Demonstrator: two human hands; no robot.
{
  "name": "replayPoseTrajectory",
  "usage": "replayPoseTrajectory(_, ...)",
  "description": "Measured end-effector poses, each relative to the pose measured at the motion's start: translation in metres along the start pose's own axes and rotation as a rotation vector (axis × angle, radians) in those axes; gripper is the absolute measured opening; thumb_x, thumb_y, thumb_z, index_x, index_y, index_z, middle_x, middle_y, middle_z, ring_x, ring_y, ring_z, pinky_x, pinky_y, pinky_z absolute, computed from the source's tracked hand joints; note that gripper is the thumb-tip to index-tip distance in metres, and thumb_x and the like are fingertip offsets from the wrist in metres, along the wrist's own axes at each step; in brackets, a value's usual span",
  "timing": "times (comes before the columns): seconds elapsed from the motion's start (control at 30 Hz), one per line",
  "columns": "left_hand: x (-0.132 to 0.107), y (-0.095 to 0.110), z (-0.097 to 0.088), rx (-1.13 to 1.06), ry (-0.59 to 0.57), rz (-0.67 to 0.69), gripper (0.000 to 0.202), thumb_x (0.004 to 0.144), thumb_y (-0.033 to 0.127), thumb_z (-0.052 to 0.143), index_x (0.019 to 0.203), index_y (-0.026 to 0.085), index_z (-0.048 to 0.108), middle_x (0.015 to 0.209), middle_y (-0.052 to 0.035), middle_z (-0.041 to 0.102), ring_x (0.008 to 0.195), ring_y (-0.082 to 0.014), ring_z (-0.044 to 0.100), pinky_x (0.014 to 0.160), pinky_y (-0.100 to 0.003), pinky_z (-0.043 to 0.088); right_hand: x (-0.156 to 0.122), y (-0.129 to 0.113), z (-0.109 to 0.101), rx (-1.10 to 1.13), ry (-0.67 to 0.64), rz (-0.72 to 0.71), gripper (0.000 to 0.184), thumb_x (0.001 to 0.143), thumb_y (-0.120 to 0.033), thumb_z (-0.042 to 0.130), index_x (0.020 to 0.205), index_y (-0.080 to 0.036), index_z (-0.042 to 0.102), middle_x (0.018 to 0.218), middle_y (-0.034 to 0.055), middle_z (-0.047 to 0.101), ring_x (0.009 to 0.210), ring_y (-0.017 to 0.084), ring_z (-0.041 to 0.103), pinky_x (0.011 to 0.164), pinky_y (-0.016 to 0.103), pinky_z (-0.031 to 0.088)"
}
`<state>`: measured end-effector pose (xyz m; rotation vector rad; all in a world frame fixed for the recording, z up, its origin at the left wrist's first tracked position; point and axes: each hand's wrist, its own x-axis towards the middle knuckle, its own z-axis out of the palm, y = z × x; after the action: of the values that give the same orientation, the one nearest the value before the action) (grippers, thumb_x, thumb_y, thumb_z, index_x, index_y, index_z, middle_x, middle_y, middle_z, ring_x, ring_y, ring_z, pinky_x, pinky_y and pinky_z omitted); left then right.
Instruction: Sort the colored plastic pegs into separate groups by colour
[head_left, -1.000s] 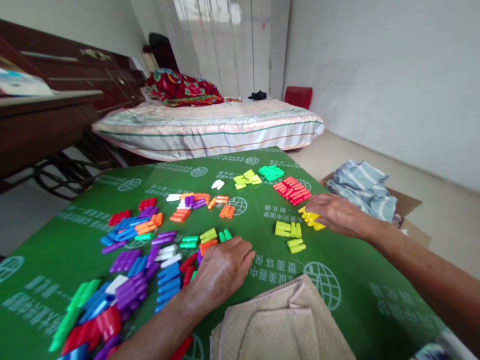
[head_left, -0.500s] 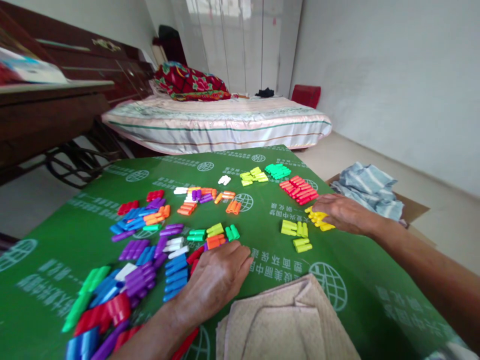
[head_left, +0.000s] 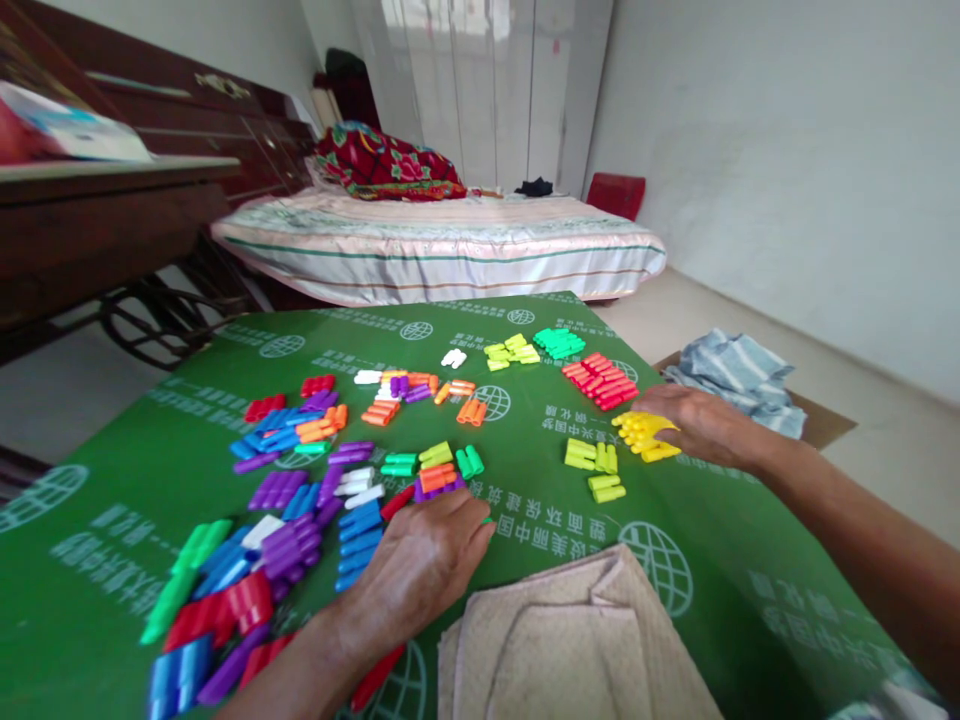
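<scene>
My left hand (head_left: 439, 548) is low over the table with its fingers curled together. A small bit of a green plastic cap (head_left: 487, 520) peeks out at its fingertips. Just beyond lie orange caps (head_left: 436, 478), with green caps (head_left: 469, 461) behind them and a row of blue caps (head_left: 358, 545) to the left. My right hand (head_left: 694, 418) reaches over a pile of yellow caps (head_left: 645, 432), its thumb and fingers bent around the pile's right side. Its fingertips are partly hidden. Red caps (head_left: 600, 381) lie behind that hand, and yellow-green caps (head_left: 591, 456) to its left.
The green printed table (head_left: 540, 620) carries many cap groups sorted loosely by colour, mostly on the left. Folded beige cloth (head_left: 562, 650) lies at the near edge. Past the table stand a bed (head_left: 450, 250) and, at right, a striped cloth (head_left: 735, 375) on cardboard.
The view has shifted slightly. A green bit now shows at my left fingertips. My right hand stays by the yellow caps, its thumb a little farther to the right.
</scene>
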<state>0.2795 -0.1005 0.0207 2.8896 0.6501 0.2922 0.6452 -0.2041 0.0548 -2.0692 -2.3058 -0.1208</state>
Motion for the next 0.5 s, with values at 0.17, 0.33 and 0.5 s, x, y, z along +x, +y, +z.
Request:
replayPoseTrajectory(0.17,-0.013,-0.004,-0.007,-0.006,0.059,0.004,0.027,0.094,0.028,0.037,0.079,0.020,0.057,0.076,-0.0015,0.059,0.068,-0.0135,0.056,0.060,-0.024,0.040,-0.013,-0.016,-0.005,-0.060,0.188,0.184,0.030,0.083,-0.017,0.053,0.110,-0.021,0.067,0.106,0.0087,0.070,0.095,0.023,0.065,0.079,0.034,0.052)
replayPoseTrajectory(0.33,-0.033,-0.002,-0.024,-0.017,0.079,-0.023,0.026,0.094,0.026,0.038,0.080,0.020,0.059,0.075,-0.0008,0.060,0.066,-0.0121,0.056,0.058,-0.022,0.040,-0.015,-0.093,-0.001,0.121,0.225,0.036,0.024,0.090,-0.021,0.048,0.106,-0.019,0.066,0.097,0.0078,0.071,0.086,0.019,0.065,0.076,0.031,0.050)
replayPoseTrajectory(0.5,-0.059,-0.004,-0.031,-0.037,0.224,-0.034,0.024,0.092,0.028,0.043,0.077,0.021,0.060,0.067,0.0018,0.058,0.061,-0.0102,0.055,0.055,-0.020,0.040,-0.001,-0.192,-0.002,0.311,0.048,-0.141,0.016,0.091,-0.022,0.048,0.088,-0.021,0.064,0.078,0.0022,0.067,0.075,0.015,0.063,0.066,0.025,0.044)
